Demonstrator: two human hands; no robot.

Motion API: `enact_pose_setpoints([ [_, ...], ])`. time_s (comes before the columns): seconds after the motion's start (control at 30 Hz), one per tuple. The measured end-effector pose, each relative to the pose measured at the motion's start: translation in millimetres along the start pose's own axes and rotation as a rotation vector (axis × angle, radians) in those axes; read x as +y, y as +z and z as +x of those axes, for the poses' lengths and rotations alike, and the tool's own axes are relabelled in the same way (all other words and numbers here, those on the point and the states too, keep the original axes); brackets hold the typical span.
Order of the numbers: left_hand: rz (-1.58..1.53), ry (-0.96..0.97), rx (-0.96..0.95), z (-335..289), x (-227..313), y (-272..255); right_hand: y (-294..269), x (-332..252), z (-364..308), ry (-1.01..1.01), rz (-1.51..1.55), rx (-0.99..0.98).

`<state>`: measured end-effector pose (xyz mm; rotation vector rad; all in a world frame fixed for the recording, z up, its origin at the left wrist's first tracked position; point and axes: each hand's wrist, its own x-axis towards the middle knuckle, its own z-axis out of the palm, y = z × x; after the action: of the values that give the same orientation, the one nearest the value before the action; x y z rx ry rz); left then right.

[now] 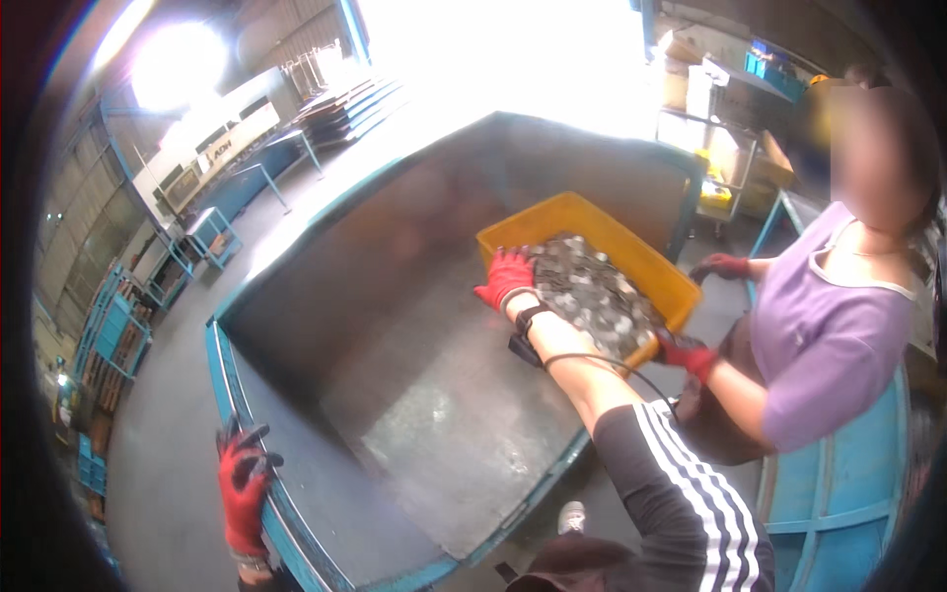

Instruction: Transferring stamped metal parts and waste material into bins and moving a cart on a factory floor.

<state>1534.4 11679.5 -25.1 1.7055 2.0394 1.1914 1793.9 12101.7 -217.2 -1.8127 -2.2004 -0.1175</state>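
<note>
A yellow plastic crate (562, 219) holding many small grey metal pieces (592, 286) is above the right part of a large blue-rimmed metal bin (395, 434). My right hand (510, 276), in a red glove, grips the crate's left end, my arm reaching across its near side. The crate's near right corner is held by a co-worker's gloved hand (688, 355). At the bin's left side, my left hand (245, 483), in a red glove with dark fingertips, has its fingers hooked over the rim. The crate's underside is hidden.
A co-worker in a purple top (838, 316) stands at the right, another gloved hand (722, 264) beyond the crate. Behind that person are blue metal panels (838, 464) and a shelf cart (725, 158). Blue racks (118, 326) line the far left. My shoe (572, 517) shows below.
</note>
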Motion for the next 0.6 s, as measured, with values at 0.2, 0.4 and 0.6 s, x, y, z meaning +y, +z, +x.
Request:
enact_pose_setpoints([
  [0.2, -0.16, -0.111, 0.053, 22, -32, 5, 62, 13, 73, 0.229, 0.228, -0.29],
  [0.4, -0.006, -0.27, 0.487, 6, -88, -26, 51, 15, 93, 0.201, 0.332, -0.293],
  [0.6, -0.248, -0.665, 0.915, -175, -187, 22, -8, 38, 57, 0.195, 0.414, -0.692],
])
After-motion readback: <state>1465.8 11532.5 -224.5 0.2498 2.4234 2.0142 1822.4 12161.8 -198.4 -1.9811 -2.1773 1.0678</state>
